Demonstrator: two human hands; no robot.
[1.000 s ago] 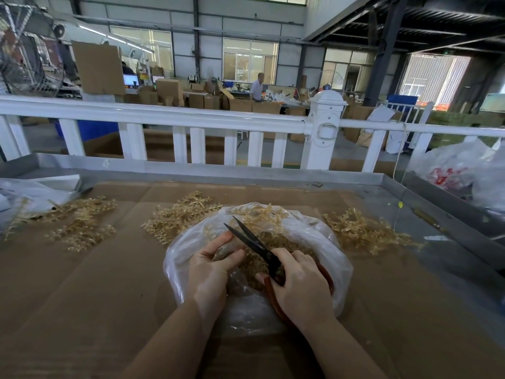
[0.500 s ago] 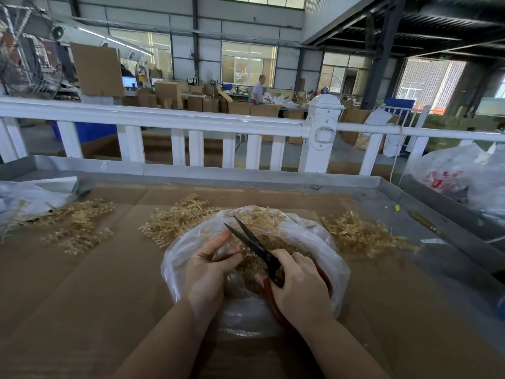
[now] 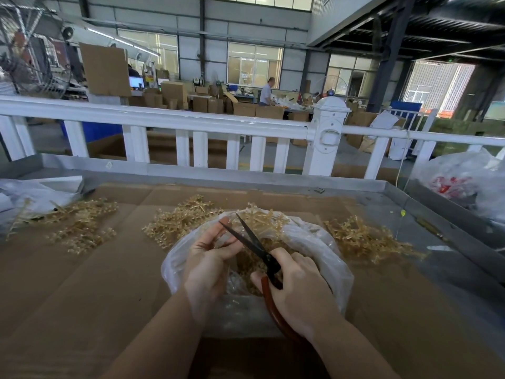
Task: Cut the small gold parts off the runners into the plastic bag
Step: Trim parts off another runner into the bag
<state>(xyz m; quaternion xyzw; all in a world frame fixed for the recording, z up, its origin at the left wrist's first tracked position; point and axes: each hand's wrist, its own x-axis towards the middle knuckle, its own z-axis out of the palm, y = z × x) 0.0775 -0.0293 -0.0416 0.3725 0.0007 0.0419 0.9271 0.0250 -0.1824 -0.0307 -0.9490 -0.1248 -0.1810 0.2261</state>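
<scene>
The right hand (image 3: 297,291) holds the scissors (image 3: 257,247), blades apart, over the bag (image 3: 322,242) on the tabletop (image 3: 82,283). The left hand (image 3: 207,258) pinches something small by the blades; I cannot tell what. This looks like a cut about to happen: next, snip so the gold bit drops in the bag.

A metal-rimmed table (image 3: 426,214) lined with brown cardboard sheets (image 3: 82,283) carries a clear plastic bag (image 3: 336,258) of gold bits at its middle, three loose heaps of gold runners (image 3: 175,225) around it, and a crumpled white bag (image 3: 30,192) at far left.
</scene>
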